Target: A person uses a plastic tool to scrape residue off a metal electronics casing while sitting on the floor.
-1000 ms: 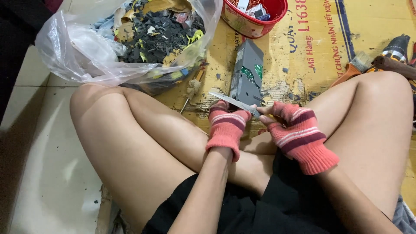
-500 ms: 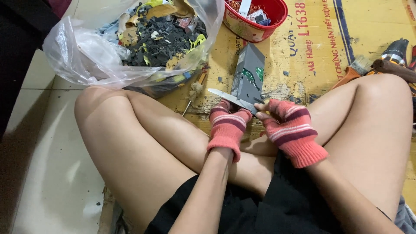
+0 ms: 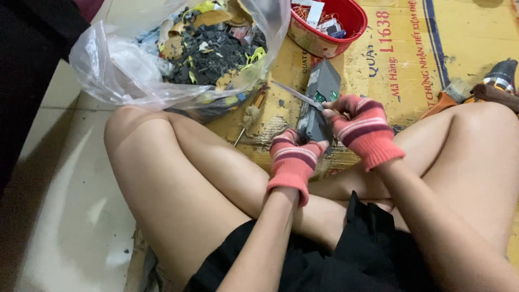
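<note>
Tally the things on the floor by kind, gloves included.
Pink striped knitted gloves: 2, left hand, right hand
Grey box-shaped device: 1
Thin metal blade: 1
Clear plastic bag of scraps: 1
Red plastic bowl: 1
Yellow printed cardboard sheet: 1
Total: 7

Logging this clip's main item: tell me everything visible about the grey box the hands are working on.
The grey box is long and rectangular, apparently plastic or metal, with a pale label and green bits showing along one side. It lies on the yellow cardboard, its far end toward the red bowl. The left hand grips its near end; the right hand holds a thin blade against its side.
</note>
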